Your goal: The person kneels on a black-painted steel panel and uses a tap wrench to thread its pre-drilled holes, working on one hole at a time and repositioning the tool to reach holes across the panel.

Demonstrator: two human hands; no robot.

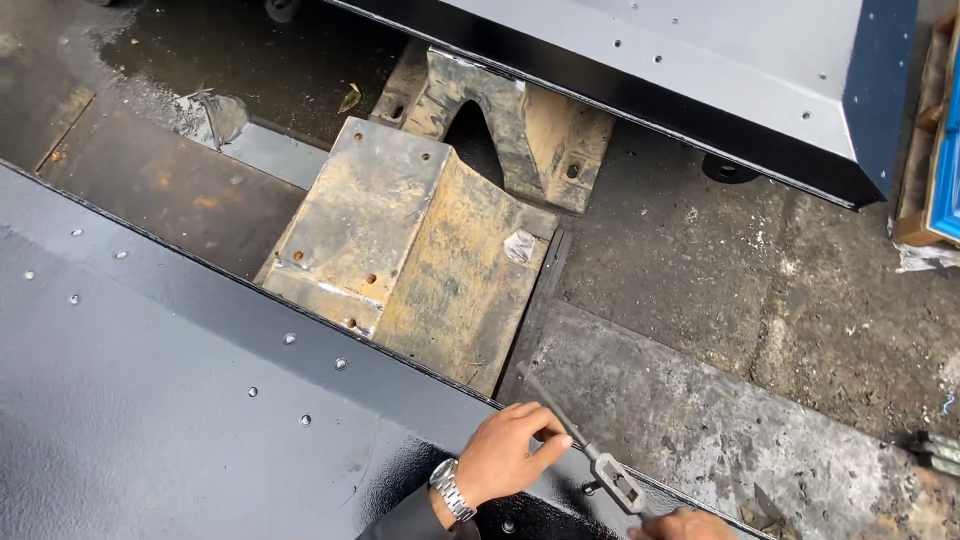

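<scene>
A rusted, bent steel plate (pixel 405 250) is seen at the centre, with a worn arched metal block (pixel 520 130) just beyond it at about one o'clock. A grey-painted panel with small holes (pixel 700 60) is laid across the top, at one to two o'clock, while stained concrete floor (pixel 760 290) is spread at three to four o'clock. A blue frame edge (pixel 945 150) is glimpsed at three o'clock.

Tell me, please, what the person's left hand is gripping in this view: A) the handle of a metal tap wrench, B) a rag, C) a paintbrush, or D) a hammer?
A: the left hand, with a wristwatch on its wrist, closes around one bar of the grey metal tap wrench held over the black painted panel; the right hand holds the other end.
</scene>
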